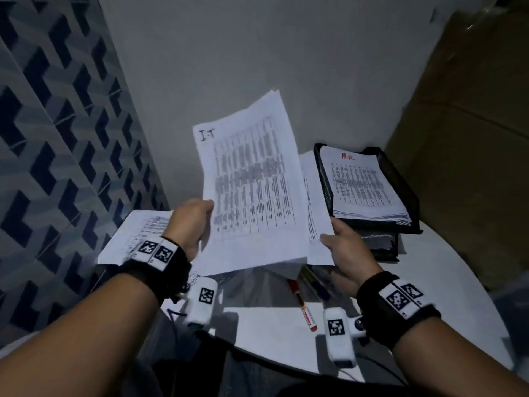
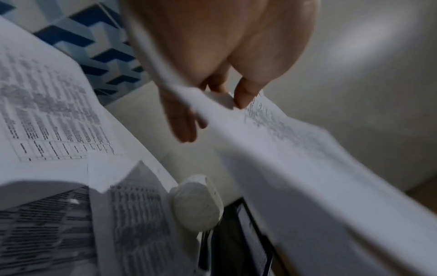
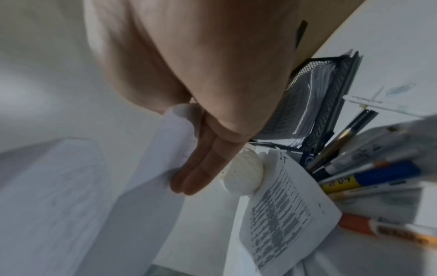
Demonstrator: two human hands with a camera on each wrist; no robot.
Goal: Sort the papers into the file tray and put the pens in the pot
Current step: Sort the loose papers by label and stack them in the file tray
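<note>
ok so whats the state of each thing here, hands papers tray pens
left hand: grips the I.T sheet's left edge
right hand: holds the sheets' right corner
I.T sheet: lifted, tilted
file tray: top tier holds H.R stack
pens: lying loose on the table

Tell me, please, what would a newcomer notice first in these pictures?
First, the printed sheet marked "I.T", held up in the middle of the head view between the left hand and the right hand. Next, the black mesh file tray at the right, with a stack marked "H.R" on top. Several pens lie on the white table below the raised sheet.
</note>
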